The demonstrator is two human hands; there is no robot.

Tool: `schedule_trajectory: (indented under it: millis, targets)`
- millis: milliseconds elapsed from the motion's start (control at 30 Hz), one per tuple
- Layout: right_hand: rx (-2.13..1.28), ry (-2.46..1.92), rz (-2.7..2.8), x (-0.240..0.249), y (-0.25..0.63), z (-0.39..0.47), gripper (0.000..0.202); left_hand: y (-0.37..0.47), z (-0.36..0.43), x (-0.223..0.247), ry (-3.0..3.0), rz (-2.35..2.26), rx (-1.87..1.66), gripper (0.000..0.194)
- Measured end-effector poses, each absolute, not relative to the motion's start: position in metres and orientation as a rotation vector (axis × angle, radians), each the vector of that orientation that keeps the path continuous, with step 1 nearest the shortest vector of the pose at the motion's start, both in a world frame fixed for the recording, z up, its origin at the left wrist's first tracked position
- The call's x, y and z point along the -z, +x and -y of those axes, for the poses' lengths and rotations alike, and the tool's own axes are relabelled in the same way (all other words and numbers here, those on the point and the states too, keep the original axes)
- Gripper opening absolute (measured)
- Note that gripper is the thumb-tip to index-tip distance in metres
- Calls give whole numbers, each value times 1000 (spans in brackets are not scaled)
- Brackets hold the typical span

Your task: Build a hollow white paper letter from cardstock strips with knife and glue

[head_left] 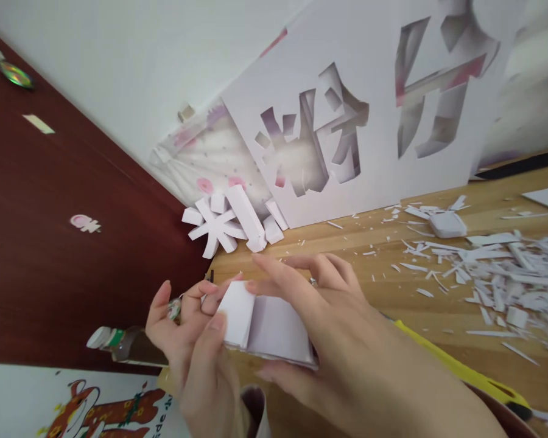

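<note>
My left hand (pixel 198 340) pinches the small white face of a foam board piece (pixel 240 313) between thumb and fingers. From the right, my right hand (pixel 333 328) closes round the same piece's wider part (pixel 278 331), with its thumb below and a fingertip at the joint of the two faces. A ring shows on each hand. Beyond my hands, white cut-out letter parts (pixel 217 225) stand against the wall; one is star-like and another is a slanted bar (pixel 246 213).
A white board (pixel 296 213) with cut-out character shapes leans at the back. White offcuts (pixel 497 267) litter the wooden tabletop (pixel 360 243) at right. A yellow cutter (pixel 461 365) lies by my right forearm. At left are a capped bottle (pixel 137 345) and a dark red panel (pixel 50 243).
</note>
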State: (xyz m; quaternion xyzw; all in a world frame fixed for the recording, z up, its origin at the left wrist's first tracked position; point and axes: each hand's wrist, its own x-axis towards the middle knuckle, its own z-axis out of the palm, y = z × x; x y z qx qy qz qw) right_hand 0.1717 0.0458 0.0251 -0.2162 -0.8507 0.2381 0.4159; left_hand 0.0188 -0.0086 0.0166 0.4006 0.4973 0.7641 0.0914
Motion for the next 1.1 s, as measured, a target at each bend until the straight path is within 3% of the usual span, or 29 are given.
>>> schedule_trajectory:
  millis: [200,333,500,633,933,1100]
  targets:
    - [-479,-593,2113,-26,169,-39,74,33,8,-23,1009,-1440,-2388,58]
    - [-459,-653,2176,-30,172,-37,56,33,7,-19,1091,-1386,-2450,57]
    - [-466,-682,2228,-35,173,-40,50,30,3,-19,1196,-1414,-2335,59]
    - [-467,-671,2167,-31,169,-42,22,36,2,-19,1151,-1388,-2384,59]
    - [-380,-741,2016,-23,163,-38,25,32,9,-15,1213,-1335,-2251,59]
    - [-117,-741,2151,-43,161,-47,8,23,3,-20,1262,-1332,-2152,59]
